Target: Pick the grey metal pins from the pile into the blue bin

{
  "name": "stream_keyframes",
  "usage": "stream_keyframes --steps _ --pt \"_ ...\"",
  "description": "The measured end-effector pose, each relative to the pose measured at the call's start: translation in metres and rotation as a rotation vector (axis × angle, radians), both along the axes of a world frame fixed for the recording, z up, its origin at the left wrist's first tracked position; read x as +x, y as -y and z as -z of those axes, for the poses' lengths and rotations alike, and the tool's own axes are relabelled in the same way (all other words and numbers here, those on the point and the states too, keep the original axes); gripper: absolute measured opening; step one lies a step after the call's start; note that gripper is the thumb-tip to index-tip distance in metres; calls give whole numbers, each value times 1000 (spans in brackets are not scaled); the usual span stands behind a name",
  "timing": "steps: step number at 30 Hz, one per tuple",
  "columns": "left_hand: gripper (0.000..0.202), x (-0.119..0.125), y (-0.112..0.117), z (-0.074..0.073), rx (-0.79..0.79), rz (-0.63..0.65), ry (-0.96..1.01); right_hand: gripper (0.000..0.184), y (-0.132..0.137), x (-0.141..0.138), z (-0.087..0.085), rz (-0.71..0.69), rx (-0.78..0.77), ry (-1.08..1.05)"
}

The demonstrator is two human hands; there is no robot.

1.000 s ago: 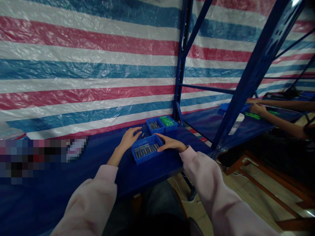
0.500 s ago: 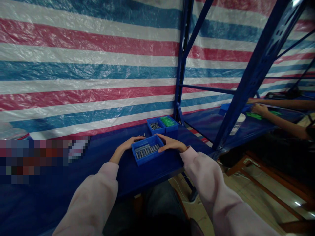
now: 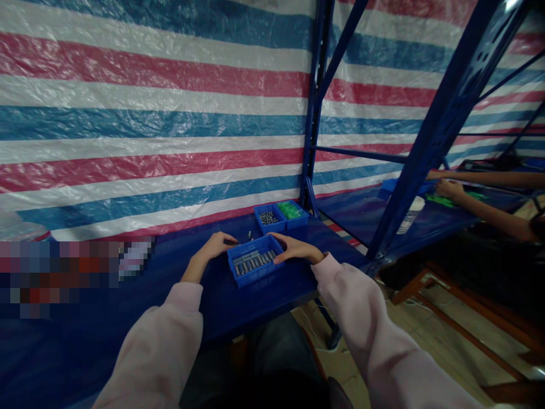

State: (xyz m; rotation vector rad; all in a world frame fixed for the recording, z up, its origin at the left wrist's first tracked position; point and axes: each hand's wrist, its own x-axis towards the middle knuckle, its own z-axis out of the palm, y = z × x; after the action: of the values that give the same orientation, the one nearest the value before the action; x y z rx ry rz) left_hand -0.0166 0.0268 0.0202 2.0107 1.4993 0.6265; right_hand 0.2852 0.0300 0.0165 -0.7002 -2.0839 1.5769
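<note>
A blue plastic bin (image 3: pixel 258 274) sits on the blue table, holding several small grey metal cylinders (image 3: pixel 253 262) in rows. My right hand (image 3: pixel 295 249) grips its right end, thumb over the near corner and fingers behind the far one. Just off the bin's far left corner is my left hand (image 3: pixel 218 244), fingers bent together around something small and dark at the tips that I cannot make out. One loose cylinder (image 3: pixel 250 234) stands on the table behind the bin.
Farther back, two blue bins adjoin: one with small metal parts (image 3: pixel 269 218), one with green pieces (image 3: pixel 290 211). A blue rack post (image 3: pixel 409 165) rises at right. Beyond it are another person's hands (image 3: pixel 450 188) and a white cup (image 3: pixel 412 215). Striped sheeting (image 3: pixel 153 125) hangs behind.
My left hand has drawn back to the left from the bin's far rim, uncovering the loose cylinder behind it. My right hand and the bin stay in place.
</note>
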Motion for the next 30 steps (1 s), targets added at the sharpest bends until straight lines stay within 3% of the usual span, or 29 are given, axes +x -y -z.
stream_keyframes --steps 6,10,16,25,30 --pt "32 -16 5 -7 -32 -27 -75 99 -2 1 2 8 -3 -2" --pt "27 -15 5 -8 -9 -97 -138 99 0 0 1 -7 -28 -17" --pt "35 -11 6 -9 -2 -123 -190 99 0 0 2 -9 -27 -23" --pt "26 -7 9 -10 23 -101 -151 99 -3 0 4 6 10 -1" --pt "25 -1 13 -22 141 -119 -75 100 -2 0 3 27 -2 5"
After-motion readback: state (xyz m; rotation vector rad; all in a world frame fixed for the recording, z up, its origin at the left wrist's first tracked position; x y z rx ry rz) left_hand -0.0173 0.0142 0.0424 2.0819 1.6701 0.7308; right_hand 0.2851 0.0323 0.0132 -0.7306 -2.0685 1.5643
